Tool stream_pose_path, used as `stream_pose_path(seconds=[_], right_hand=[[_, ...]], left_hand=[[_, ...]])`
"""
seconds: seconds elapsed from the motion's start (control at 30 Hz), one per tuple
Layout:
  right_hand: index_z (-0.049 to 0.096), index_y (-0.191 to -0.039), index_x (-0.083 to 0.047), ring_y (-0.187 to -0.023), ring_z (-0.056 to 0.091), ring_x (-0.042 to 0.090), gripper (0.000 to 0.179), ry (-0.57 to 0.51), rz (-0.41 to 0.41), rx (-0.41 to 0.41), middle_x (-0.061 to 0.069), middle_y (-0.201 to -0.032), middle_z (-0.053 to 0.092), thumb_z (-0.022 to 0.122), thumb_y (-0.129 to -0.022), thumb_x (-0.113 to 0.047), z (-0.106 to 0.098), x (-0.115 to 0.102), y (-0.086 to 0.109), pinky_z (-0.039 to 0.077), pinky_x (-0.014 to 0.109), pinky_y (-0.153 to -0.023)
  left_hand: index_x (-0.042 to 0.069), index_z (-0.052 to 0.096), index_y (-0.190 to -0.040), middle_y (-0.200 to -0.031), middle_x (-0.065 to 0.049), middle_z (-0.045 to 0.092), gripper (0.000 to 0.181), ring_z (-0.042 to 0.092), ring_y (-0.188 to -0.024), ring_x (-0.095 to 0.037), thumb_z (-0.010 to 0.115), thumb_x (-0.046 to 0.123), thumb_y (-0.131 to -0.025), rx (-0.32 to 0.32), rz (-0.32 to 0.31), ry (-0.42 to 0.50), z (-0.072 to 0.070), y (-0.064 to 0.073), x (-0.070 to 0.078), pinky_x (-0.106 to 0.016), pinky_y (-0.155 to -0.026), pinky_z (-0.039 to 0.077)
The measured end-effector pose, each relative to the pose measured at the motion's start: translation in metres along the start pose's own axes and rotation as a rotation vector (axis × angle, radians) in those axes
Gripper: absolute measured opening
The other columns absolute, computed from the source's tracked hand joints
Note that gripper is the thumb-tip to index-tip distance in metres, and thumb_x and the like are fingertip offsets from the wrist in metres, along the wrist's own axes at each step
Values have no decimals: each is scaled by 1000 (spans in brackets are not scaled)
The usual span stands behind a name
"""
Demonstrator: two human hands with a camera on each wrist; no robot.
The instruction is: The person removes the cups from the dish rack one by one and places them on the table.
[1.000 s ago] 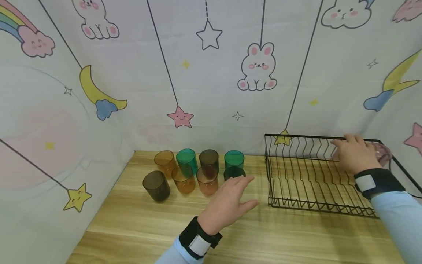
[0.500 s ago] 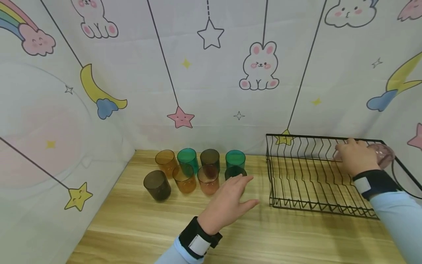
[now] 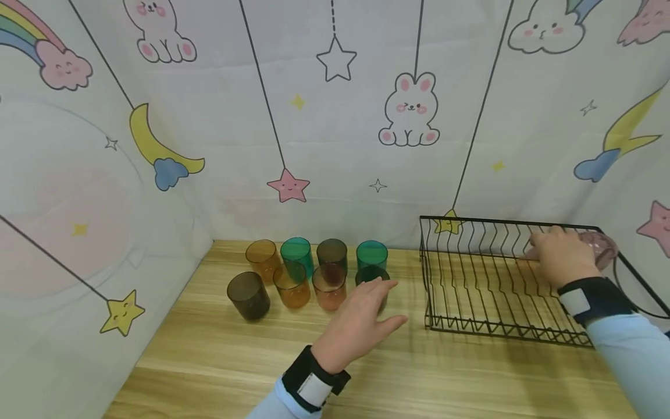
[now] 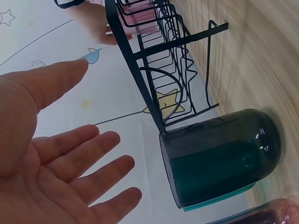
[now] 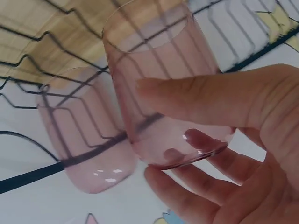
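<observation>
At the far right of the head view, my right hand [image 3: 567, 256] is over the black wire rack [image 3: 487, 221]. It holds a clear pink glass [image 5: 159, 65] by its base end, thumb on one side and fingertips on the other. Beside this glass, a second pink glass [image 5: 88, 135] leans against the wires near the rack's end. My left hand [image 3: 358, 326] hovers with fingers spread and nothing in its grasp. Nearest to it stands a dark grey-green glass [image 4: 224, 158], partly covered by the hand in the head view.
Several tinted glasses stand upright left of the rack, among them a smoky brown glass [image 3: 248, 295], an amber glass [image 3: 292, 288] and a green glass [image 3: 296, 253]. They are on a wooden table [image 3: 220, 361]. A patterned cloth [image 3: 340, 163] hangs behind it.
My right hand has sunk slightly at the rack, its fingers less raised, still with the pink glass. The left hand and the standing glasses stay about where they were.
</observation>
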State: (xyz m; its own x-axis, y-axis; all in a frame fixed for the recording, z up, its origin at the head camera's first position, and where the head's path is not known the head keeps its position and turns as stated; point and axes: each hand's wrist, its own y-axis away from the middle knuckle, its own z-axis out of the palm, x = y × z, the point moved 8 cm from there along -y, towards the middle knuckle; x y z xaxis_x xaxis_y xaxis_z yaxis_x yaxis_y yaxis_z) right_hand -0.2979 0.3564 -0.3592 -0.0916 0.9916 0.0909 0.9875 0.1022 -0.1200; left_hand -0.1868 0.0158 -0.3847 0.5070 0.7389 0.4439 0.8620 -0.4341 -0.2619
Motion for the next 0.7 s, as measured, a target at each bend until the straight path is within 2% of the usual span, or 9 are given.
stream_pose_path(seconds=[0.1, 0.23, 0.4, 0.47, 0.57, 0.63, 0.7], right_hand=[[59, -113, 5, -89, 51, 56, 33, -25, -13, 9, 35, -102, 54, 66, -80, 3, -6, -6, 2, 47, 61, -57], [59, -111, 5, -86, 55, 51, 31, -84, -58, 12, 32, -100, 58, 65, -81, 0, -14, -20, 6, 47, 58, -57], [59, -110, 4, -89, 60, 44, 30, -176, -116, 0, 26, -101, 63, 65, -83, -7, -25, -49, 12, 50, 53, -63], [58, -112, 4, -90, 60, 43, 35, -219, -130, -5, 26, -103, 63, 68, -82, -11, -30, -61, 14, 50, 53, -66], [54, -117, 2, -91, 61, 39, 56, -309, -121, -12, 24, -106, 63, 76, -77, -31, -33, -73, 16, 51, 51, -69], [49, -123, 4, -91, 62, 38, 73, -376, -123, 0, 26, -108, 61, 81, -70, -35, -37, -81, 17, 52, 49, -70], [45, -129, 5, -90, 62, 36, 83, -444, -122, 18, 27, -109, 60, 81, -69, -37, -41, -89, 19, 53, 47, -69]], left_hand=[[21, 46, -137, -131, 3, 55, 60, 48, -127, -15, 62, 49, -86, -1, -14, 12, 0, 1, -1, -39, -109, 36], [20, 47, -136, -133, 1, 55, 60, 44, -131, -18, 62, 49, -86, 21, -13, 16, -1, 2, -1, -39, -109, 35], [20, 48, -134, -129, 3, 56, 59, 50, -124, -16, 63, 48, -85, 56, 8, 14, -3, 2, -1, -36, -103, 42], [19, 49, -133, -127, 2, 57, 58, 53, -119, -15, 64, 47, -85, 73, 14, 13, -4, 1, -1, -34, -99, 46], [18, 51, -131, -126, 2, 57, 56, 54, -116, -15, 65, 46, -84, 98, 9, 11, -6, 1, -1, -32, -94, 49], [18, 52, -130, -125, 2, 57, 55, 55, -115, -14, 66, 46, -84, 115, 4, 7, -7, 1, -2, -31, -92, 50], [18, 53, -128, -124, 3, 57, 54, 55, -114, -13, 66, 45, -84, 127, -1, 1, -9, 1, -2, -30, -90, 50]])
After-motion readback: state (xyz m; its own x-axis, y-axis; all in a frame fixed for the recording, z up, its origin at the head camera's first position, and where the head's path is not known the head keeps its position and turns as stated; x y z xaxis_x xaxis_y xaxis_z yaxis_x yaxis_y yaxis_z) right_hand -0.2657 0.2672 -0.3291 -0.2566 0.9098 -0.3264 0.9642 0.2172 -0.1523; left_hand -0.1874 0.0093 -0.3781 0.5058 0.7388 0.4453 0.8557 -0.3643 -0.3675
